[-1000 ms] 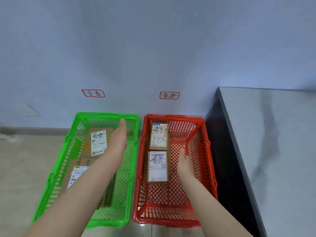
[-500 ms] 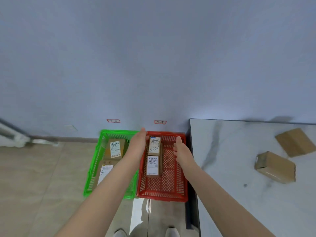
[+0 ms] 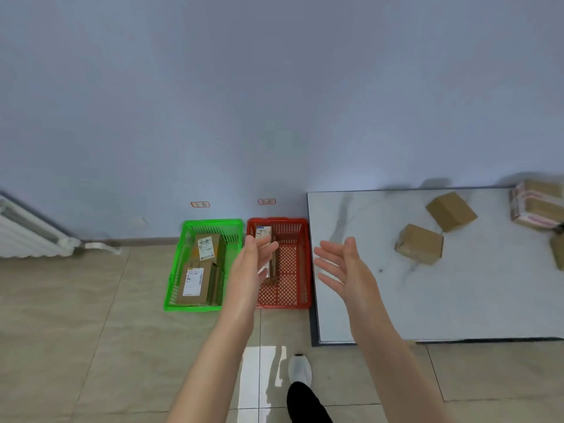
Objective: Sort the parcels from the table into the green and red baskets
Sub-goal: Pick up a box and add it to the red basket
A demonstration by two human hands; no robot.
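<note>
white radiator (image 3: 27,233), 2 wall labels (image 3: 200,204), white shoe (image 3: 299,369)

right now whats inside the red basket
Inside the red basket lie a labelled parcel at the far end and a second parcel nearer. The left hand covers most of the second one, so its label is mostly hidden.

green basket (image 3: 210,222) + red basket (image 3: 305,270): shiny plastic mesh | parcels (image 3: 419,244) on my desk (image 3: 366,300): matt brown cardboard | paper labels (image 3: 205,248) on the basketed ones | desk top: smooth, marble-look, faint sheen | floor tiles (image 3: 122,331) under me: glossy, catching glare
</note>
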